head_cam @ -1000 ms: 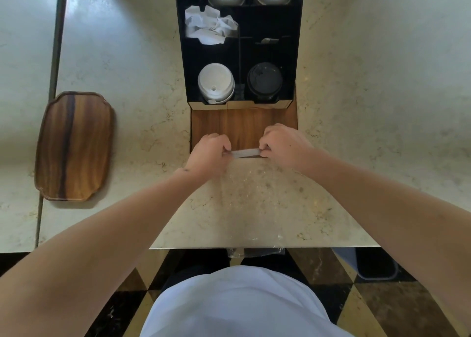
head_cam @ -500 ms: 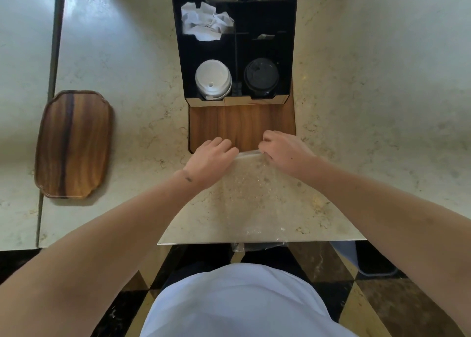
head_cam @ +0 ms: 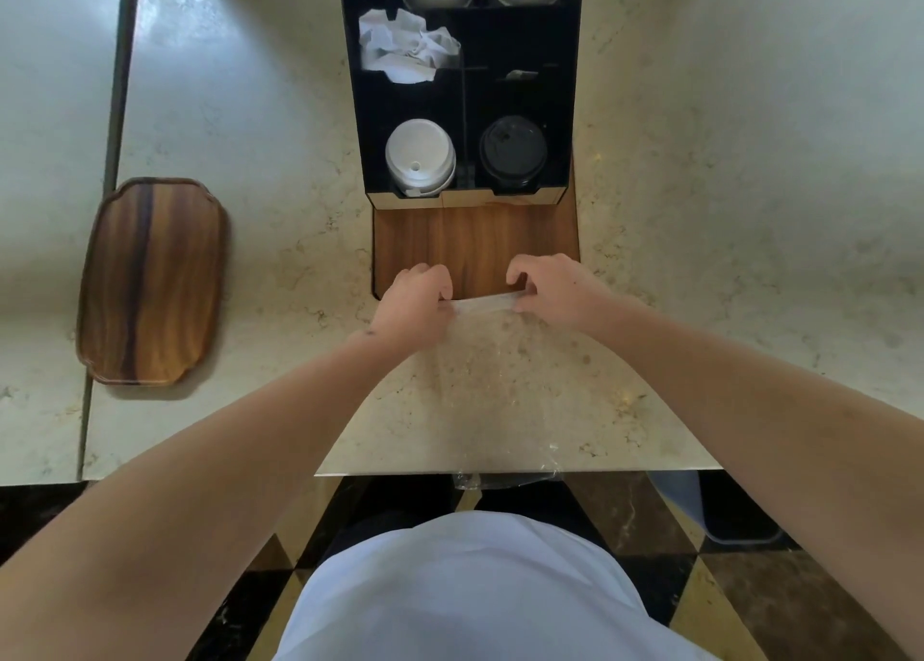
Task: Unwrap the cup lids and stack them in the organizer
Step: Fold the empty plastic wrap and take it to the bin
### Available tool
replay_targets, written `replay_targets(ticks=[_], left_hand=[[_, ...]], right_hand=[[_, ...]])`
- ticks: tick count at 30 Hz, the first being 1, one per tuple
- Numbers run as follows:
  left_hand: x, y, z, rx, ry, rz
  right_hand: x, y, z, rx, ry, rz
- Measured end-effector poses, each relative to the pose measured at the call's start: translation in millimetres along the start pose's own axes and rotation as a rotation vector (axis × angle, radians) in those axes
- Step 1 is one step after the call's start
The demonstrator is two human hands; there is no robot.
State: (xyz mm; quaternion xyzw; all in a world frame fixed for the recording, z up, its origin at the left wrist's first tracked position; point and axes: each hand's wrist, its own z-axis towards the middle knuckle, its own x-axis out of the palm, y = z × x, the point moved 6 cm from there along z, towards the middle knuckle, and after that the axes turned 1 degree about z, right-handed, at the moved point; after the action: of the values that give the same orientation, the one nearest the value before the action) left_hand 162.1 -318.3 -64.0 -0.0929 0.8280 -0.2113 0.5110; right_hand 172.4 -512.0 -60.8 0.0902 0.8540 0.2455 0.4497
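Refolded clear wrapper (head_cam: 484,304) edge, both hands

Off toward my bench's left edge lies a wooden tray (head_cam: 152,280), long side running away from me, flat on the pale marble bench (head_cam: 700,210). A dark seam (head_cam: 117,85) runs along the bench just left of it. Past the near edge I see a chequered black-and-gold floor (head_cam: 650,525) and a grey bin (head_cam: 720,510) below the right side.
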Motion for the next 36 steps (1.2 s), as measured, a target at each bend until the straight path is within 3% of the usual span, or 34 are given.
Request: replay_targets(ticks=[3,10,13,18,25,31,36], left_hand=[[3.5,6.8,9.6,-0.074,0.075,-0.046],[3.9,0.3,9.7,-0.013,0.193,0.060],[-3.2,-7.4,2.3,0.079,0.137,0.160],[1.9,-23.9,-20.6,0.394,-0.007,0.364],[12.9,-9.8,-38.8,0.429,0.018,0.370],[1.4,-7.6,-43.0,0.259,-0.067,0.150],[9.7,-4.6,-24.8,-0.019,0.012,0.029]], right_hand=[[-0.8,-0.8,1.9,0.002,-0.033,-0.005],[0.0,4.9,-5.2,-0.100,-0.075,-0.121],[2.2,8.2,-11.6,-0.195,-0.099,-0.257],[13.0,10.5,-28.2,-0.234,-0.096,-0.380],[22.4,14.1,-52.9,-0.213,-0.117,-0.416],[12.2,9.3,-33.9,-0.073,-0.098,-0.221],[6.8,12.1,-19.4,-0.078,-0.035,-0.174]])
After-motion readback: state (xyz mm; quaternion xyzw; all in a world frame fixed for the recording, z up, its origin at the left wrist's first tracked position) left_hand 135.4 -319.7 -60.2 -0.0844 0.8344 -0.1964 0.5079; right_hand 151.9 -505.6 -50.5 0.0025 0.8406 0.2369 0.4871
